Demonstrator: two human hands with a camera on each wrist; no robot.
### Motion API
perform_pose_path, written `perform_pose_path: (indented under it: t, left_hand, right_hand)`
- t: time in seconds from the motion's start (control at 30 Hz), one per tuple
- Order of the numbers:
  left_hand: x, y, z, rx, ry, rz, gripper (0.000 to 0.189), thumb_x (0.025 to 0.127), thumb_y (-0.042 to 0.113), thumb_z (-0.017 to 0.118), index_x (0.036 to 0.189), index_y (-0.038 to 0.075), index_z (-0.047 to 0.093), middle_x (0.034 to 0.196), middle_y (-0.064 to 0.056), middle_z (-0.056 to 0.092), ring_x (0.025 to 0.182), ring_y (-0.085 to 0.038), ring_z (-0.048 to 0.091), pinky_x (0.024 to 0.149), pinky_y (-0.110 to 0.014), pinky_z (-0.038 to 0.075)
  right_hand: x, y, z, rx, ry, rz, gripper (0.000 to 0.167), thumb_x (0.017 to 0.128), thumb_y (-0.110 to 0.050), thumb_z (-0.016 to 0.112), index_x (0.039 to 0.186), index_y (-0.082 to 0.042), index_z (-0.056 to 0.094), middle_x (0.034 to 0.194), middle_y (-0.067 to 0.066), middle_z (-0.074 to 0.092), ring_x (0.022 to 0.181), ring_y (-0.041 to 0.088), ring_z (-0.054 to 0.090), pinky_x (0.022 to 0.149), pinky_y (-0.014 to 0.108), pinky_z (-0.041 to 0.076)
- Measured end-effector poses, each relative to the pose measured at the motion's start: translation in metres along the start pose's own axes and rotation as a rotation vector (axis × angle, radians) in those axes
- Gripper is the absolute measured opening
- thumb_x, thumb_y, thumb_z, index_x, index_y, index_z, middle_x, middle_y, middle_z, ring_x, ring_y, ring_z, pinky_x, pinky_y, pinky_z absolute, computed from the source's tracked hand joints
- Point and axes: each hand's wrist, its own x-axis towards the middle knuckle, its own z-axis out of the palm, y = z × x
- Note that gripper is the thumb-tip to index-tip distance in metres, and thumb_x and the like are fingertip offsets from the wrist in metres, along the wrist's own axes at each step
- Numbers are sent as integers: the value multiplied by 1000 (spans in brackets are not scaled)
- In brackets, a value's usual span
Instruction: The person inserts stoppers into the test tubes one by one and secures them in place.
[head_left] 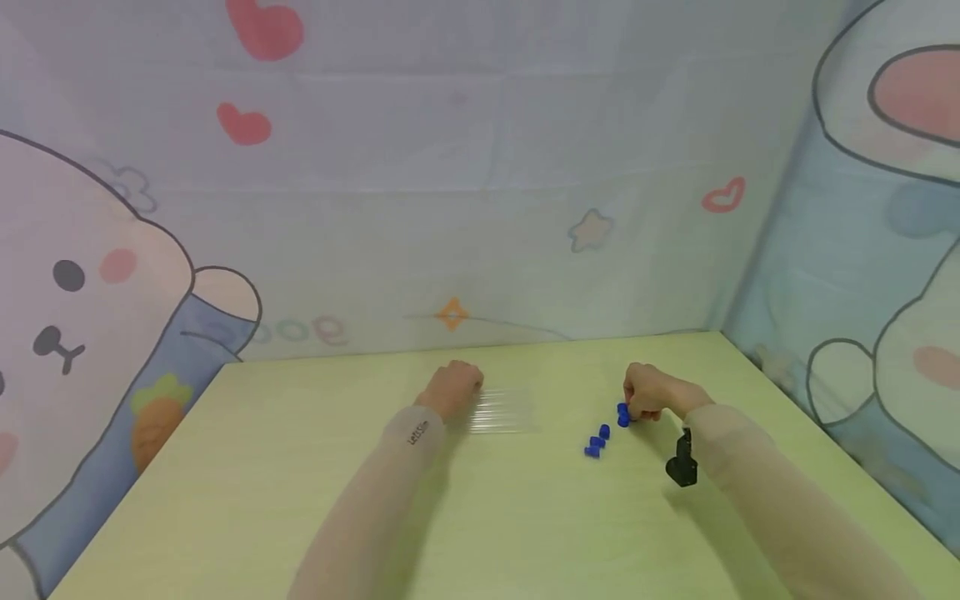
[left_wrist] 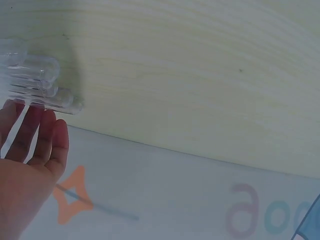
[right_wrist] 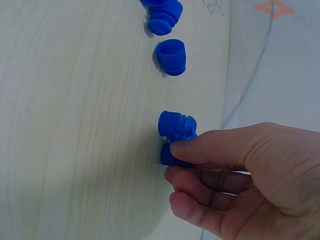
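Note:
Several clear test tubes point(head_left: 501, 412) lie side by side on the table. My left hand point(head_left: 453, 390) is at their left side, and in the left wrist view its loosely bent fingers point(left_wrist: 44, 132) touch the edge of the row by the rounded ends of the tubes point(left_wrist: 42, 70). With thumb and forefinger, my right hand point(head_left: 651, 392) pinches a blue ribbed tube cap point(right_wrist: 170, 155) low over the table. Right beside that cap lies another blue cap point(right_wrist: 172, 124). A further cap point(right_wrist: 172, 56) lies apart from these, toward the remaining ones.
Left of the right hand, a short row of loose blue caps point(head_left: 597, 442) is on the pale wooden table point(head_left: 525, 517). A printed cloth backdrop point(head_left: 480, 208) stands along the table's far edge and right side. A black device point(head_left: 682, 463) hangs at the right wrist.

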Motion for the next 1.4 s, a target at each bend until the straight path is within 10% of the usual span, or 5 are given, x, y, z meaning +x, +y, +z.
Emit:
perform_pose_path:
  t: [0.27, 0.5, 0.87, 1.4]
  left_hand:
    - [-1, 2, -3, -3, 3, 6, 46, 86, -11, 54, 57, 14, 29, 63, 1, 37, 61, -11, 35, 53, -22, 29]
    - [-2, -1, 0, -24, -25, -12, 11, 89, 0, 62, 91, 5, 72, 98, -8, 71, 88, -20, 63, 82, -33, 55]
    - [2, -2, 0, -75, -6, -14, 14, 87, -3, 57, 76, 5, 63, 84, -6, 65, 74, -15, 53, 69, -29, 49]
    - [-17, -6, -17, -119, 25, -51, 20, 91, 2, 61, 111, 0, 62, 111, -15, 66, 102, -28, 64, 89, -38, 54]
  right_hand:
    - [2, -6, -2, -9, -1, 29, 13, 74, 9, 62, 67, -3, 62, 58, 2, 57, 51, 12, 50, 48, 22, 46]
    - [7, -4, 1, -30, 21, 6, 16, 73, 9, 64, 63, -4, 62, 53, 3, 58, 45, 11, 51, 45, 23, 47]
    - [1, -1, 3, -12, 31, 11, 14, 72, 10, 63, 64, -2, 61, 52, 3, 57, 45, 11, 51, 45, 22, 46]
    - [-5, 2, 5, -18, 43, -32, 6, 75, 1, 64, 71, -3, 62, 53, 0, 54, 47, 9, 46, 47, 21, 40]
